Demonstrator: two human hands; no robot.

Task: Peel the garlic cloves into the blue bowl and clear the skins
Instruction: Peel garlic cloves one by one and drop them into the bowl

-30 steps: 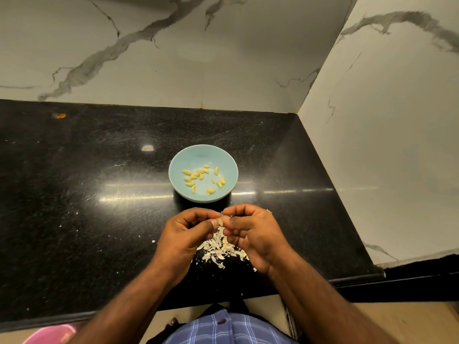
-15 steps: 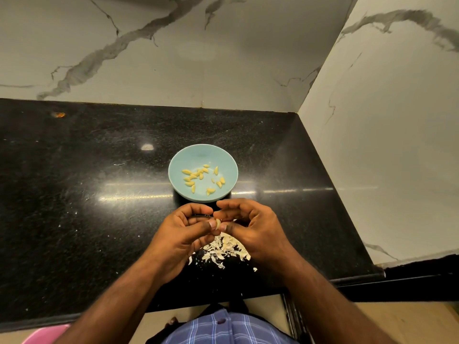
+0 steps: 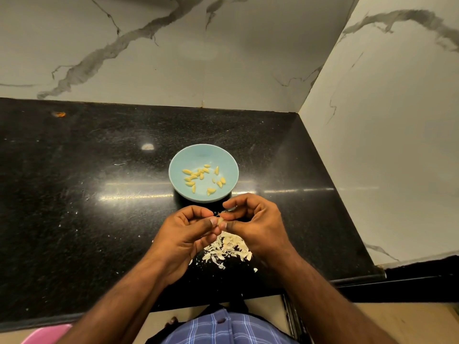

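Nearest, the pile of skins (image 3: 227, 249) lies on the black surface (image 3: 74, 207) under both hands. The left hand (image 3: 185, 234) and right hand (image 3: 253, 224) pinch one garlic clove (image 3: 220, 221) between fingertips. Best strip the skin over the pile, then drop the clove into the blue bowl (image 3: 223, 160) just beyond.

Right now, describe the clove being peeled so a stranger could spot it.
On the black counter, just in front of the blue bowl, two hands meet above a pile of skins. The clove is the pale sliver pinched between their fingertips, the only one outside the bowl.
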